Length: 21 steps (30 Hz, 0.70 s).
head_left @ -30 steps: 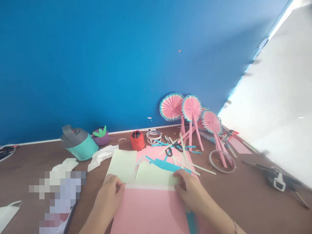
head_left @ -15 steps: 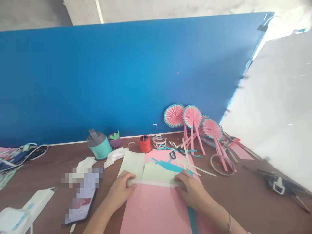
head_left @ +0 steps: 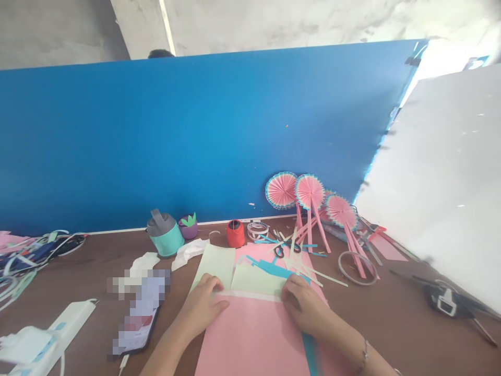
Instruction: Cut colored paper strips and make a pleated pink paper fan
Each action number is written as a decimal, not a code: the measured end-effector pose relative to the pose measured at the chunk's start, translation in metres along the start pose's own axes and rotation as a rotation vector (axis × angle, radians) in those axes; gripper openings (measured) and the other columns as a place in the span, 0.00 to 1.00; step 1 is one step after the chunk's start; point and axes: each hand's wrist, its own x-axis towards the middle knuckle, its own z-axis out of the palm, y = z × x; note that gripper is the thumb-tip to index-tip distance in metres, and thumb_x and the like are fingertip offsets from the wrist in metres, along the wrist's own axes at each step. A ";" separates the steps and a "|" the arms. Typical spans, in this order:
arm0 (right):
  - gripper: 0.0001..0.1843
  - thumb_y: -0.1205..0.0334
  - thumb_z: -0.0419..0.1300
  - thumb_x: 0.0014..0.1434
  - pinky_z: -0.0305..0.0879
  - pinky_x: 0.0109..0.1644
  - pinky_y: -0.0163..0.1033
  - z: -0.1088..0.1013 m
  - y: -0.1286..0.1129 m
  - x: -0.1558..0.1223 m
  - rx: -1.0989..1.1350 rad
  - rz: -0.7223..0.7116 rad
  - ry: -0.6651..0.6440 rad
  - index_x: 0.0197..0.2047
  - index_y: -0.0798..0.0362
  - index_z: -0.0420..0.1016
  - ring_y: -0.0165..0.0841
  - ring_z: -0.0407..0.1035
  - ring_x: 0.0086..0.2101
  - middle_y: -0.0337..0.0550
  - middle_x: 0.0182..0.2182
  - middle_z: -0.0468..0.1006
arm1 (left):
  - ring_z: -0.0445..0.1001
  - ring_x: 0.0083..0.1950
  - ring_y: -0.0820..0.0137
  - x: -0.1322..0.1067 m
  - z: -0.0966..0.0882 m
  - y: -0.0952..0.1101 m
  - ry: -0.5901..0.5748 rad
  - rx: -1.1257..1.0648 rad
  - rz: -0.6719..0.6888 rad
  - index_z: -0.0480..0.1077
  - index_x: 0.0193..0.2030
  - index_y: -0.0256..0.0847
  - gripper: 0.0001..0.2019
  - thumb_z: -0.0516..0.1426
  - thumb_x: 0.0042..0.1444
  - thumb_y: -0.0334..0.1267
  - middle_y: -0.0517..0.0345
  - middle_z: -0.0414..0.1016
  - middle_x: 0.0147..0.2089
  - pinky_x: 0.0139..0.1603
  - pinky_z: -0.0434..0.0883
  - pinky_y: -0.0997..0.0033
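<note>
A pink paper sheet [head_left: 254, 334] lies on the brown table in front of me, with a pale strip along its far edge. My left hand [head_left: 201, 308] presses the sheet's top left corner, fingers curled onto the edge. At the top right corner my right hand [head_left: 307, 308] pinches that same edge. Just beyond the sheet lie light green papers [head_left: 217, 263] and blue strips [head_left: 274, 269].
Pink paper fans [head_left: 309, 196] lean on the blue board. Scissors [head_left: 284, 249], a red spool [head_left: 235, 233], tape rings [head_left: 354, 268], a teal container [head_left: 166, 235] and a phone [head_left: 136, 318] lie around. A glue gun [head_left: 446, 300] sits right, cables far left.
The view has tilted up and back, showing more of the blue board and the table's left side. Both hands stay on the pink sheet's far edge, shifted slightly.
</note>
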 end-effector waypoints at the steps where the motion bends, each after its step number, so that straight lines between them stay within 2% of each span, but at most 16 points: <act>1: 0.11 0.76 0.49 0.47 0.61 0.42 0.41 0.000 0.000 0.000 0.010 -0.004 0.008 0.32 0.52 0.66 0.36 0.64 0.38 0.43 0.35 0.67 | 0.66 0.36 0.69 0.000 0.001 0.001 0.010 0.012 -0.002 0.64 0.33 0.45 0.06 0.54 0.46 0.38 0.60 0.66 0.41 0.37 0.63 0.69; 6: 0.22 0.77 0.50 0.43 0.61 0.43 0.41 0.001 -0.002 0.000 0.035 -0.041 0.022 0.41 0.51 0.68 0.37 0.64 0.39 0.44 0.38 0.68 | 0.61 0.30 0.70 0.003 0.004 0.002 0.072 -0.055 0.021 0.60 0.27 0.44 0.01 0.51 0.47 0.35 0.64 0.64 0.30 0.32 0.59 0.72; 11: 0.12 0.73 0.52 0.46 0.62 0.43 0.41 -0.004 -0.007 -0.001 0.074 -0.011 0.010 0.33 0.52 0.70 0.37 0.65 0.39 0.44 0.35 0.69 | 0.63 0.30 0.70 0.007 0.006 0.001 0.110 -0.351 0.024 0.67 0.30 0.42 0.05 0.54 0.48 0.39 0.63 0.66 0.28 0.31 0.60 0.72; 15: 0.14 0.65 0.55 0.51 0.60 0.48 0.42 -0.010 -0.013 0.000 0.208 0.053 0.027 0.43 0.50 0.70 0.38 0.65 0.43 0.44 0.41 0.71 | 0.66 0.30 0.70 0.006 0.007 0.002 0.103 -0.691 -0.031 0.69 0.31 0.40 0.12 0.59 0.45 0.46 0.62 0.69 0.28 0.30 0.62 0.74; 18: 0.09 0.59 0.54 0.54 0.61 0.41 0.39 -0.011 -0.012 0.002 0.283 0.145 -0.006 0.36 0.52 0.73 0.36 0.67 0.36 0.42 0.33 0.74 | 0.65 0.28 0.72 0.004 0.007 0.005 0.130 -0.798 -0.053 0.70 0.29 0.39 0.14 0.60 0.46 0.49 0.63 0.69 0.26 0.30 0.61 0.75; 21: 0.13 0.54 0.54 0.55 0.58 0.33 0.36 -0.011 -0.007 0.005 0.322 0.209 0.038 0.30 0.53 0.73 0.33 0.63 0.28 0.39 0.24 0.71 | 0.64 0.26 0.73 0.002 0.006 0.008 0.127 -0.814 -0.046 0.71 0.27 0.38 0.15 0.58 0.49 0.50 0.62 0.68 0.24 0.28 0.60 0.76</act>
